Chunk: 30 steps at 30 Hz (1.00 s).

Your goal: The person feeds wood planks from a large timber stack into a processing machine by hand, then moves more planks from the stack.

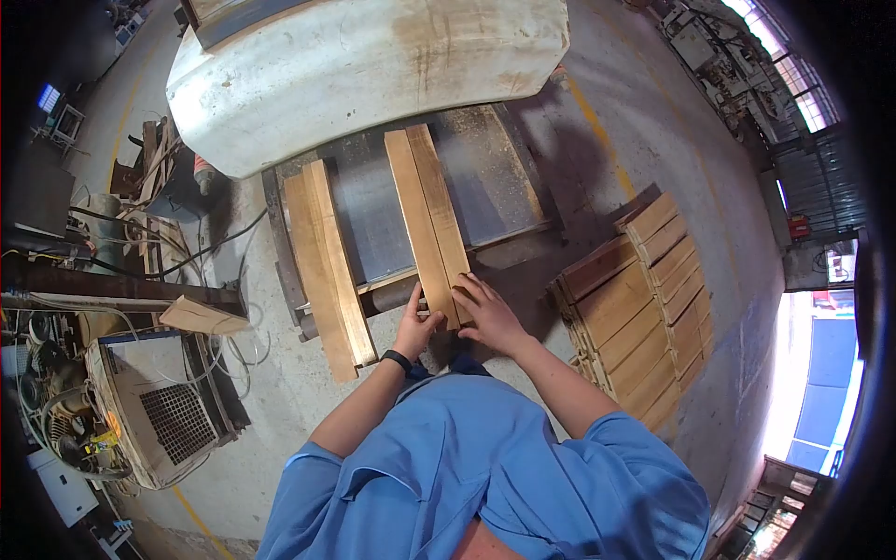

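Observation:
Two long wooden boards (427,219) lie side by side, a thin seam between them, on the metal machine bed (369,224). At their near end, my left hand (415,329) grips the left edge, with a finger along the side and the thumb toward the top. On the opposite side my right hand (489,317) holds the right edge, its fingers bent over the wood. The boards sit between both hands. To the left, another pair of wooden boards (322,261) rests across the same bed, its near end overhanging.
A large whitish machine cover (364,70) stands beyond the bed. Stacked boards (635,313) lie at the right. On the left are a box with a grille (163,401), a loose wood piece (203,316), cables and hoses. Scrap wood (159,163) stands at the upper left.

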Tool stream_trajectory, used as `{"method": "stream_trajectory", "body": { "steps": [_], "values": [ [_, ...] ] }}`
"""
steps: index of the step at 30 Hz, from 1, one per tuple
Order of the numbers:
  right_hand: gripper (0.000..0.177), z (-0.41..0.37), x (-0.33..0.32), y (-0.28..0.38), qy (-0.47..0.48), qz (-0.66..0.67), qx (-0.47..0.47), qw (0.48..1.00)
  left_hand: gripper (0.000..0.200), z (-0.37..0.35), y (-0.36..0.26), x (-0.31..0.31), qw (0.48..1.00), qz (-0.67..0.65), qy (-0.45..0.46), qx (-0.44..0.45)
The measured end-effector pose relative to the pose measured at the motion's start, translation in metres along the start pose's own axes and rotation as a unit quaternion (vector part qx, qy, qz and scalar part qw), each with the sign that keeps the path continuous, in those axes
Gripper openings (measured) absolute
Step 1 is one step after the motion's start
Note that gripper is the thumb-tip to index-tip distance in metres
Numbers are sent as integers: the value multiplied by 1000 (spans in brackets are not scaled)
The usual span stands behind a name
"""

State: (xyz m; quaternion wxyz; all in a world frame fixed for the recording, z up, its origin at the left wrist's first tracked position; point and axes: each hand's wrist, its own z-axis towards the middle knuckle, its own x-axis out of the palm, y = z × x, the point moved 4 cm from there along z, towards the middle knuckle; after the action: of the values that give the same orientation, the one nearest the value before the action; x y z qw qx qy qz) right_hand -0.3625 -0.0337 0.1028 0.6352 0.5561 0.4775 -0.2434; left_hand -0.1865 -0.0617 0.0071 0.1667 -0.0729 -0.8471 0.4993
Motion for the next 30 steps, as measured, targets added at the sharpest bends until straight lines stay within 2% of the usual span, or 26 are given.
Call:
{"method": "stream_trajectory", "body": {
  "steps": [2, 4, 8, 11, 14, 19, 21, 24, 25, 30],
  "values": [
    [79, -1, 2, 12, -9, -25, -20, 999, 93, 0, 3, -2, 1000, -9, -3, 2],
    [76, -1, 8, 21, -25, -47, -47, 997, 97, 3, 6, -3, 999, 9, -42, -19],
    [72, 13, 12, 15, -52, -61, -36, 996, 102, 8, 8, -8, 997, 8, -81, -4],
    [70, 36, 9, 6, -74, -61, -39, 995, 104, 2, -13, -9, 995, 37, -90, -9],
    [66, 69, 1, -6, -82, -59, -41, 994, 98, -4, -26, -20, 982, 142, -113, 57],
    [64, 139, -13, -28, -64, -54, -17, 996, 81, -44, -74, -60, 952, 128, -178, 213],
    [62, 169, -18, -39, -70, -66, -21, 995, 75, -65, -89, -84, 937, 133, -245, 210],
    [63, 202, -36, -37, -2, -86, 16, 996, 68, -93, -93, -125, 903, 181, -330, 208],
    [63, 206, -35, -35, -5, -88, 15, 996, 65, -100, -84, -139, 898, 176, -353, 196],
    [64, 226, -37, -40, -13, -104, 8, 994, 63, -123, -37, -180, 903, 172, -383, 93]
  ]
}}
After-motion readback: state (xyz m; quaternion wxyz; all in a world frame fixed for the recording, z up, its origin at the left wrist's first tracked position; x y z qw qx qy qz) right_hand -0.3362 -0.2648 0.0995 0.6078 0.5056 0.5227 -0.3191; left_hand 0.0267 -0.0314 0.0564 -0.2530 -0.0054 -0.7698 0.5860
